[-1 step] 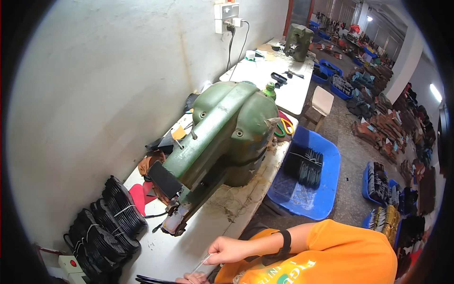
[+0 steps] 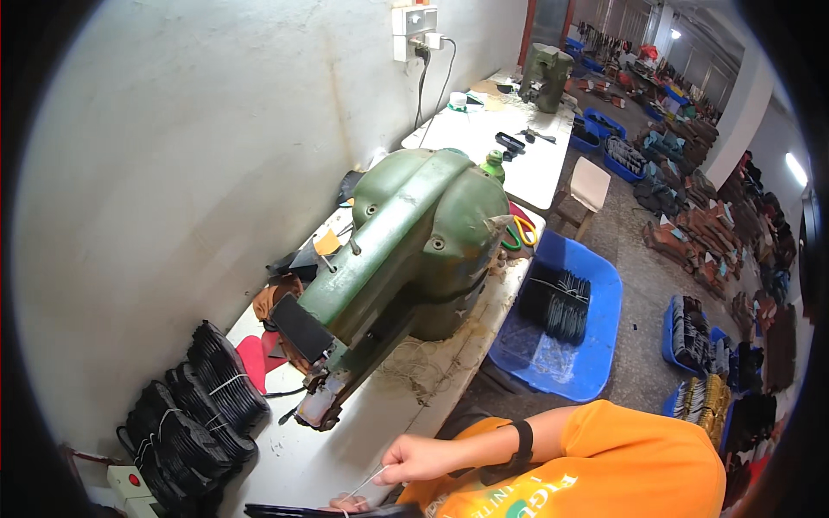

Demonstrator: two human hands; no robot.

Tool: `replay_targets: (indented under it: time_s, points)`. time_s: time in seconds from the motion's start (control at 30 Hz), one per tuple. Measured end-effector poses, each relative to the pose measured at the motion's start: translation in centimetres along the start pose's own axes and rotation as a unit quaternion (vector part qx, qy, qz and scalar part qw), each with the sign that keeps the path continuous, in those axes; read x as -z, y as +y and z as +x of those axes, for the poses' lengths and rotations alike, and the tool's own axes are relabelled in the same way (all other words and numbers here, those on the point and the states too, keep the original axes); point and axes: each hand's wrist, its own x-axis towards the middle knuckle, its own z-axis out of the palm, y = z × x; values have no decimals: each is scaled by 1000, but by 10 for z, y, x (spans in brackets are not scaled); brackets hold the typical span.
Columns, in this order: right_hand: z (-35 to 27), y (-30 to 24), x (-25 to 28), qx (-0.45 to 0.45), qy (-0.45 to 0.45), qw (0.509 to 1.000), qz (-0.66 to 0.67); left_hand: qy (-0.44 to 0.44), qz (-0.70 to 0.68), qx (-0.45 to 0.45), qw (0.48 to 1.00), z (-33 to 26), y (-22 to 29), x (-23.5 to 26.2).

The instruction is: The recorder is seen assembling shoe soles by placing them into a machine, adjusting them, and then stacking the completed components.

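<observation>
Pinching a pale cord [image 2: 366,483] with my right hand [image 2: 408,457] — my left hand [image 2: 350,502], mostly hidden, is beside the black strips [image 2: 294,511] — can't tell its grip.

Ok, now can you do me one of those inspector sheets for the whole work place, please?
Surface: white table, marked, with loose thread beside the green machine.
Things: pale cord between the hands; black pieces at the bottom edge, partly out of view.
Clutter: tied black bundles and red cloth at the left.
Hands: right hand closed on the cord; left hand by it, grip partly hidden.
Cables: two hang from the wall box; lower ends hidden.
Surroundings: blue tub holding a tied bundle; stool; piles on the floor.
</observation>
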Motion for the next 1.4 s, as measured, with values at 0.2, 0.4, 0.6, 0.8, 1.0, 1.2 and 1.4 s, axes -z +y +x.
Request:
replay_targets:
  time_s: [0.2, 0.4, 0.6, 0.8, 1.0, 1.2, 1.4]
  points:
    - [-2, 24, -6, -101, -122, 929, 334, 206, 78, -126, 967, 10, -14, 14]
    - [-13, 12, -13, 26, -242, 932, 269, 202, 214, -199, 935, 1, -58, 67]
    - [-16, 3, -19, 57, -218, 941, 253, 109, 440, -221, 863, 11, -35, -2]
    - [10, -20, -25, 392, 93, 851, -335, 72, 72, -116, 988, -6, -21, 1]
    - [36, -7, -58, -68, -257, 964, -29, -42, 284, -24, 958, -18, 28, 23]
    - [48, -8, -77, 145, -170, 905, -361, 15, 204, 18, 979, -51, 45, 52]
    - [51, -32, -119, 384, -258, 726, -509, 126, -43, -129, 983, -34, 31, 38]
